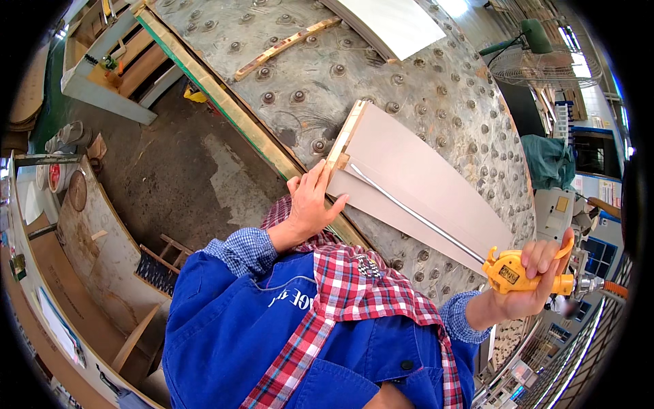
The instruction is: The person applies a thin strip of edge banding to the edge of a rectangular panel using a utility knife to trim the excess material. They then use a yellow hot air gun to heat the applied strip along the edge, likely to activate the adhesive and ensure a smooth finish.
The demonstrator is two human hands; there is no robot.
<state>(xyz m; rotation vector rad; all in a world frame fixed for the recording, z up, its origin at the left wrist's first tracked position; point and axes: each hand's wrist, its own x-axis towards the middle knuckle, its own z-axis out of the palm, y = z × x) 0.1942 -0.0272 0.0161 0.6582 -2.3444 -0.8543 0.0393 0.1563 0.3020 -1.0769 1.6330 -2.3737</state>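
Note:
My right hand is wrapped round a yellow air blow gun with a hose at its back end. Its long thin metal nozzle reaches left over a pale beige panel, the tip close to the panel's near left end. My left hand rests with fingers spread at that end of the panel, touching the light wooden edge strip. The panel lies on a metal table top studded with many small ball rollers.
A wooden strip and a stack of white panels lie farther back on the table. A wood-edged rim borders the table. At far right stands a wire-cage fan. A grey shelf unit stands at upper left, a workbench at left.

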